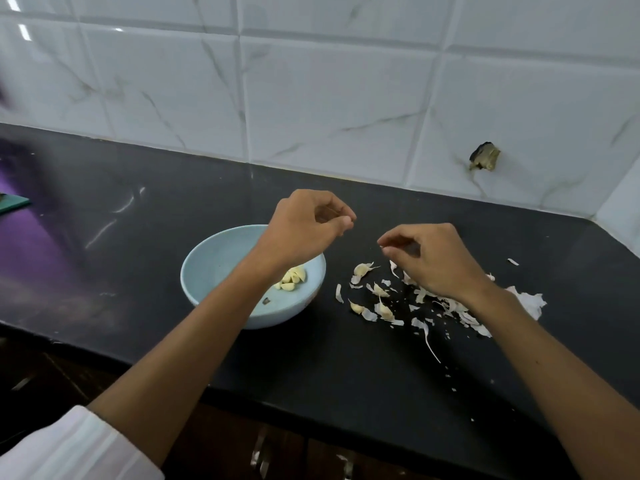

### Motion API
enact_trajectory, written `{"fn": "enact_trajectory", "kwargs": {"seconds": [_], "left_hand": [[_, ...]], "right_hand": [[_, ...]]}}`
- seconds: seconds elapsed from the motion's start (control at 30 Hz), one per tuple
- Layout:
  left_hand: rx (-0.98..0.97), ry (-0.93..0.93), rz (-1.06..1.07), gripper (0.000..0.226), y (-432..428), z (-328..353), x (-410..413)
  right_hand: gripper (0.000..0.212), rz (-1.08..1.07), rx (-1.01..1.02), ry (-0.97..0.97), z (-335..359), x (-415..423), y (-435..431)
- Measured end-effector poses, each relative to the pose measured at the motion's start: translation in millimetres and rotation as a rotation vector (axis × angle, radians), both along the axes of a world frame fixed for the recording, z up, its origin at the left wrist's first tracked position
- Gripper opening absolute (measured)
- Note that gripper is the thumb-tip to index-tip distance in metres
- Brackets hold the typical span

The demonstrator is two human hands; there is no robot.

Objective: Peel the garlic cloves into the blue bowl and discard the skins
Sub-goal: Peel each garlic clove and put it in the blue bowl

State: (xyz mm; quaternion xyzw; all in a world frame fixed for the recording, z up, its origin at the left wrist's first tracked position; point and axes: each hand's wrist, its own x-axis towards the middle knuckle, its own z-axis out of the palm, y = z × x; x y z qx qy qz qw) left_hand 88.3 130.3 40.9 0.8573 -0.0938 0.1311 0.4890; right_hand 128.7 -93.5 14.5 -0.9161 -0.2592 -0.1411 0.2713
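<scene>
A pale blue bowl (207, 251) stands on the black counter with several peeled garlic cloves (292, 278) in it. My left hand (308, 223) hovers over the bowl's far right rim, fingers curled and fingertips meeting, with nothing visible in them. My right hand (433, 261) hangs over the counter to the right of the bowl, thumb and forefinger pinching what looks like a tiny pale scrap of skin. Under and beside that hand lie several unpeeled cloves (362, 269) and a scatter of white garlic skins (450, 306); my wrist hides part of them.
The black counter (346, 368) ends at a front edge close to me, with dark cabinets and metal handles (259, 452) below. A white tiled wall (329, 98) with a broken hole (485, 156) backs it. A green object (14, 202) pokes in at the left edge.
</scene>
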Motion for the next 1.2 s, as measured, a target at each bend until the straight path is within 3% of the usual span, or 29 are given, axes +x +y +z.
{"fn": "enact_trajectory", "kwargs": {"seconds": [0.2,0.33,0.53,0.67,0.93,1.07,1.2], "left_hand": [[-0.028,-0.009,-0.043,0.006,-26,6,12],[-0.045,0.014,-0.058,0.007,-45,4,22],[-0.104,0.023,-0.010,0.010,-66,-1,33],[-0.163,0.076,-0.007,0.010,-81,-1,34],[-0.400,0.097,0.041,0.021,-101,-10,46],[-0.490,0.071,0.086,0.020,-109,-16,57],[-0.541,0.007,0.159,0.018,-114,-20,68]], "right_hand": [[0.011,0.182,0.055,0.015,-9,-10,-2],[0.012,0.331,-0.055,0.039,-10,-22,0],[0.021,0.144,-0.081,-0.007,-13,2,-23],[0.014,0.177,-0.078,0.094,-14,1,-30],[0.019,0.298,-0.113,0.095,-19,-2,-17],[0.016,0.253,-0.100,0.103,-24,0,-16],[0.015,0.136,0.044,0.059,-12,8,-31]]}}
